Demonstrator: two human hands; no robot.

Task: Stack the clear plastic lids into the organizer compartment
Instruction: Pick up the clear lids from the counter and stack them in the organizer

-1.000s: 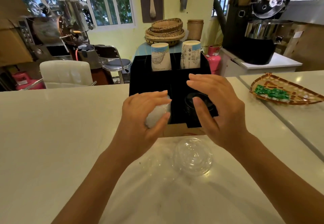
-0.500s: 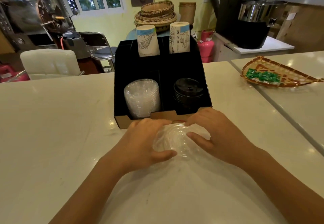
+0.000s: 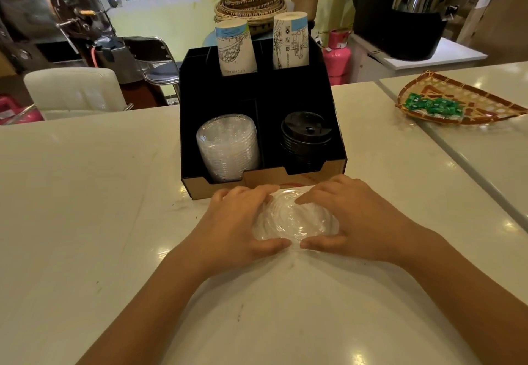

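A black organizer stands on the white counter. Its front left compartment holds a leaning stack of clear plastic lids. Black lids fill the front right compartment. Just in front of the organizer, more clear lids lie on the counter, gathered between my hands. My left hand cups them from the left and my right hand from the right, thumbs nearly touching at the near edge.
Two upside-down paper cup stacks stand in the organizer's rear compartments. A woven tray with green packets lies at the right across a counter seam. A white chair and machines stand behind the counter.
My hands left the organizer, leaving a clear lid stack in the left compartment. They came down to the counter and closed around the loose clear lids.
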